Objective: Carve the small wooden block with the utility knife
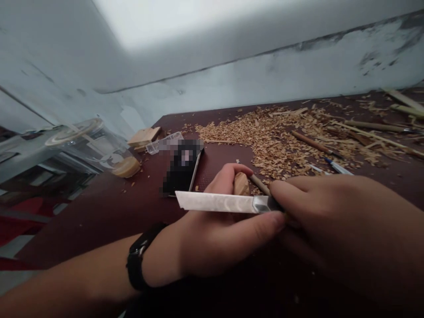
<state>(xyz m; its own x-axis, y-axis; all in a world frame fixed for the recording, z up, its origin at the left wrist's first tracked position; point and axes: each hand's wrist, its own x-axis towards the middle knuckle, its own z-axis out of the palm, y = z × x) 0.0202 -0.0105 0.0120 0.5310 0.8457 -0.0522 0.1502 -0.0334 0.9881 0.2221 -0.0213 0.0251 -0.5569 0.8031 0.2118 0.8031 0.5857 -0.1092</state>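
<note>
My left hand (pixel 212 240), with a black band on its wrist, is closed around a small carved piece of wood (pixel 241 184). Only part of the light brown wood shows above the fingers. In my right hand (pixel 334 212) is a utility knife (pixel 218 202), its long blade pointing left across the front of my left hand. My left thumb reaches to the knife near the blade's base. Most of the knife's handle is hidden by my right fingers. Just beyond the hands lies a thin wooden stick-like tool (pixel 260 184), partly covered.
Wood shavings (pixel 265 137) are heaped across the dark red table (pixel 132 216). A phone (pixel 183 170), a clear plastic case (pixel 164 143), wood blocks (pixel 144 136) and a plastic cup (pixel 96 148) stand left. A pen (pixel 338 167) and a brown carving tool (pixel 314 143) lie right.
</note>
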